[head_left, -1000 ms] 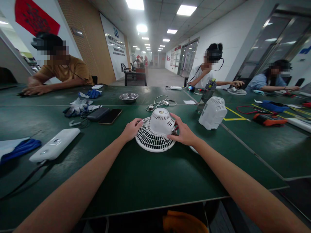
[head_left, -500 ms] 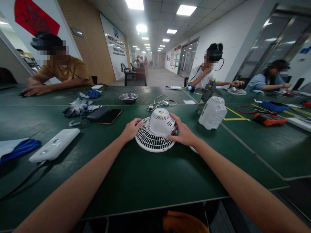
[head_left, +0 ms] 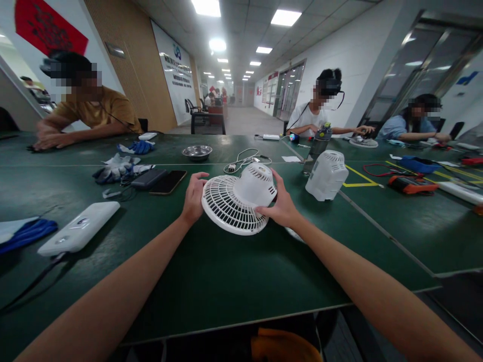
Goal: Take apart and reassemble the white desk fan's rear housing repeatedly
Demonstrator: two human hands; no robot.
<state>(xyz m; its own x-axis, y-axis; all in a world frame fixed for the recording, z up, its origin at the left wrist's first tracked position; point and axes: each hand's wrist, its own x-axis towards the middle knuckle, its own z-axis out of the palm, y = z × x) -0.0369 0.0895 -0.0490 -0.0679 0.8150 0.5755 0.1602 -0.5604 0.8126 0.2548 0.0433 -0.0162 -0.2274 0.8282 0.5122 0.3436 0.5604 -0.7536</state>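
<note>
White fan guard [head_left: 221, 205] tilts, left hand [head_left: 193, 197] grasping its rim [head_left: 245, 233], right hand [head_left: 283, 203] the housing [head_left: 252, 190]; either slipping could drop it.

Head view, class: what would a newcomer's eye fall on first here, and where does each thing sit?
First, probably the white fan, tilted at the centre over the green table, between the left hand and the right hand. Next, perhaps the white shell standing to its right, beside a bottle. Then the red poster high on the wall at upper left.
</note>
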